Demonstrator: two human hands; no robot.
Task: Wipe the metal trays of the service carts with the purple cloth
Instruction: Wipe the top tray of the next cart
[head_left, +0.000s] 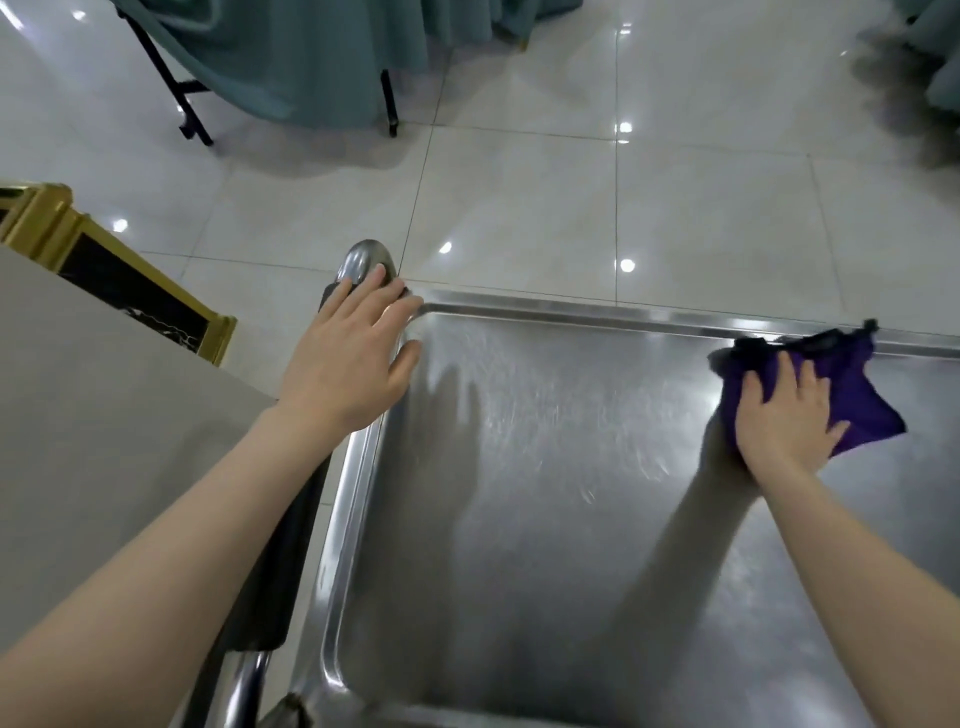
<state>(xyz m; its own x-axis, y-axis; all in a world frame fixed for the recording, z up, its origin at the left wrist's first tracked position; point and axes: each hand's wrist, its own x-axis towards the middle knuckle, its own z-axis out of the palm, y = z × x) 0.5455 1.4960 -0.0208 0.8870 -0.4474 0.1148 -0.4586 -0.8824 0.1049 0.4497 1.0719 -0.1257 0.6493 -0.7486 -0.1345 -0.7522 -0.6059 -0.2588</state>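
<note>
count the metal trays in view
1: the metal tray fills the lower right of the view, the right hand pressing the purple cloth on its far side. Others may be hidden beneath it.

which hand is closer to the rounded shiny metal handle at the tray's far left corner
Left. The left hand touches the rounded metal handle; the right hand presses the purple cloth far across the metal tray.

The right hand (784, 415) presses flat, fingers spread, on the purple cloth (857, 400) near the far right rim of the metal tray (519, 467). The left hand (353, 358) rests with straight fingers at the tray's far left corner, over the cart handle (363, 260).
</note>
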